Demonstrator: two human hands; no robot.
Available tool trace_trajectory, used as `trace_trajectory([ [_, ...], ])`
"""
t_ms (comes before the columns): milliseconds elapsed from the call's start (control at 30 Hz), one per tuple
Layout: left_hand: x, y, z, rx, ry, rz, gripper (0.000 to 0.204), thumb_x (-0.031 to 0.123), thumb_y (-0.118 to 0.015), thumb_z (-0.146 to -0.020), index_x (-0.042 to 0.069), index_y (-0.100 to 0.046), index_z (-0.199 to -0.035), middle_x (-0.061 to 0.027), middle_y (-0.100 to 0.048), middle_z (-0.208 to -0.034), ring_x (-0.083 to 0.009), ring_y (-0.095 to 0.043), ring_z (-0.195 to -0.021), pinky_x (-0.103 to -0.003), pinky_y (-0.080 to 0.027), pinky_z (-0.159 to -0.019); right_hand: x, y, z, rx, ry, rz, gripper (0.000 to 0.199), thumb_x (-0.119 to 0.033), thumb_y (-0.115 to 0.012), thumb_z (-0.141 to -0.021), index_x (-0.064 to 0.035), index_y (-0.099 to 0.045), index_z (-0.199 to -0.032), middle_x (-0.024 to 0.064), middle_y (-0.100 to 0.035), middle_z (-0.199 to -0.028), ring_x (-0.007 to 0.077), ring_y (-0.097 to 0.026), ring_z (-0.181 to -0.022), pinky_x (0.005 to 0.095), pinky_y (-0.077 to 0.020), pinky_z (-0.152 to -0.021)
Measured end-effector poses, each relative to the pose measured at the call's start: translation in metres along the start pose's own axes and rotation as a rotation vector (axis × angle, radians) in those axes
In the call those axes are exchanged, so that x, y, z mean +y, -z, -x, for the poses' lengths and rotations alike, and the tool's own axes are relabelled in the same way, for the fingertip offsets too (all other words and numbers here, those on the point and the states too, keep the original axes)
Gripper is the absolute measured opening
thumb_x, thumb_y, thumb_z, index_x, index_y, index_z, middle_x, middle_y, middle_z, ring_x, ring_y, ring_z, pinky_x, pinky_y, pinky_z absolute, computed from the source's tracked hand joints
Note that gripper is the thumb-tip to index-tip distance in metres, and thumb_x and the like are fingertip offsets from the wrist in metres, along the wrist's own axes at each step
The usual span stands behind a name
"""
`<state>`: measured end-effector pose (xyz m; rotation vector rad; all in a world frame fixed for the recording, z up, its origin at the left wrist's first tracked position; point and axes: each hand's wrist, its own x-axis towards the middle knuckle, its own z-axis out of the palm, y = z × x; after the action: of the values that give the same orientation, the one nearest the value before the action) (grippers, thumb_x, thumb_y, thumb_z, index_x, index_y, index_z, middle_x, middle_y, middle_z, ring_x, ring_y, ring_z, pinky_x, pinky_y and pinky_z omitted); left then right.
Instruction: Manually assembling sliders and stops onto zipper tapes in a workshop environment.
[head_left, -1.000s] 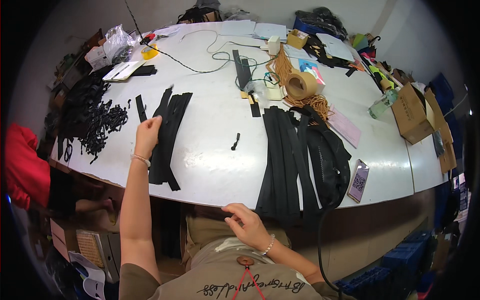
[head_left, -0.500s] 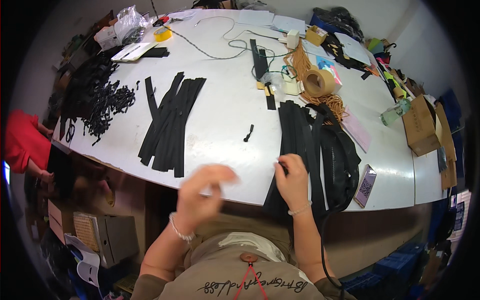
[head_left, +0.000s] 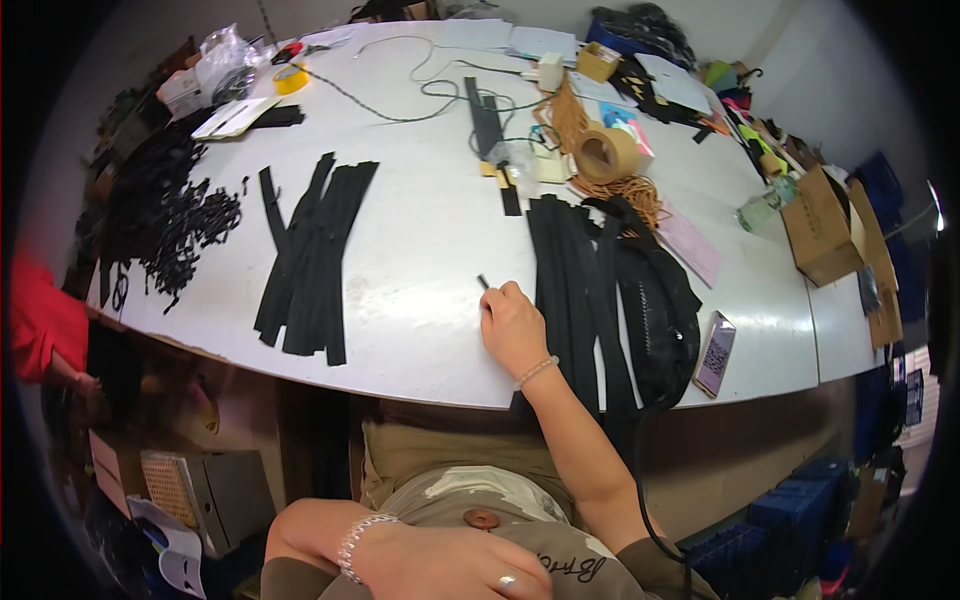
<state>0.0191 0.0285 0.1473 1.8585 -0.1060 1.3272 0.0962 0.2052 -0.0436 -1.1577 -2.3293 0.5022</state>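
Note:
My right hand (head_left: 513,325) is closed over the middle of the white table, pinching a small black cord zipper pull (head_left: 484,282) whose tip sticks out past the fingers. Close to my body, at the lower edge, is my left hand (head_left: 455,562), back of the hand upward, with a ring on it; its fingertips are hidden. Black zipper strips (head_left: 562,290) lie just right of my right hand. A second bundle of black zipper strips (head_left: 315,260) lies to the left. At the far left is a heap of black cord pulls (head_left: 190,235).
Beside the right-hand strips lie a black bag (head_left: 655,310) and a phone (head_left: 716,355). Farther back are a tape roll (head_left: 607,155), orange cord (head_left: 568,118), cables and a bottle (head_left: 766,205). A cardboard box (head_left: 822,228) stands at right. Someone in red (head_left: 48,325) is at left.
My right hand has moved left from the strips and taken hold of the small pull that lay on the table. My left hand has dropped back toward my body. The view has shifted slightly.

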Motion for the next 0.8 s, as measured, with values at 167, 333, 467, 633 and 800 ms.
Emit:
trace_trajectory([
  [167,-0.003,0.009,0.035,0.26,0.138,0.127,0.02,0.005,-0.051,-0.082,-0.001,-0.063,-0.097,-0.0122,-0.063,-0.094,-0.0264,-0.061,-0.082,-0.034,-0.049,-0.071,0.034,0.061,0.016,0.367,-0.087,0.16,0.031,-0.008,-0.066,-0.07,-0.0025,-0.053,-0.098,0.0156,-0.05,-0.096,0.0329,-0.052,-0.09,0.0392,-0.0435,-0.077],
  [333,-0.011,0.0,0.07,0.73,0.909,-0.19,0.026,-0.011,-0.045,-0.075,-0.002,-0.068,-0.083,-0.0119,-0.065,-0.08,-0.0139,-0.062,-0.074,-0.025,-0.049,-0.066,0.09,0.079,0.034,0.24,-0.308,0.386,0.024,-0.011,-0.066,-0.071,-0.0011,-0.06,-0.092,0.0151,-0.059,-0.089,0.0329,-0.059,-0.083,0.039,-0.0471,-0.072],
  [467,-0.045,-0.002,0.09,0.814,0.955,-0.14,0.025,-0.01,-0.045,-0.08,-0.003,-0.065,-0.093,-0.0104,-0.065,-0.087,-0.0126,-0.061,-0.081,-0.023,-0.048,-0.074,0.098,0.079,0.034,0.277,-0.285,0.449,0.01,-0.012,-0.062,-0.075,-0.0016,-0.062,-0.077,0.0141,-0.061,-0.074,0.0312,-0.061,-0.07,0.0395,-0.0488,-0.062],
  [633,-0.062,0.001,0.1,0.888,1.043,-0.07,0.022,-0.006,-0.046,-0.084,-0.004,-0.064,-0.096,-0.0106,-0.065,-0.091,-0.0139,-0.06,-0.085,-0.026,-0.048,-0.078,0.056,0.121,0.041,0.477,-0.371,-0.238,0.012,-0.007,-0.052,-0.085,0.0024,-0.059,-0.084,0.0135,-0.064,-0.069,0.0218,-0.061,-0.053,0.0295,-0.0472,-0.047],
  [800,-0.077,0.01,0.082,1.048,1.039,-0.008,0.025,0.005,-0.048,-0.09,-0.004,-0.059,-0.11,-0.0122,-0.063,-0.099,-0.0152,-0.06,-0.091,-0.027,-0.049,-0.08,-0.012,0.129,0.072,0.082,-0.456,-1.015,0.013,-0.004,-0.049,-0.089,0.0059,-0.054,-0.096,0.0121,-0.064,-0.072,0.0108,-0.06,-0.054,0.0201,-0.0461,-0.045],
])
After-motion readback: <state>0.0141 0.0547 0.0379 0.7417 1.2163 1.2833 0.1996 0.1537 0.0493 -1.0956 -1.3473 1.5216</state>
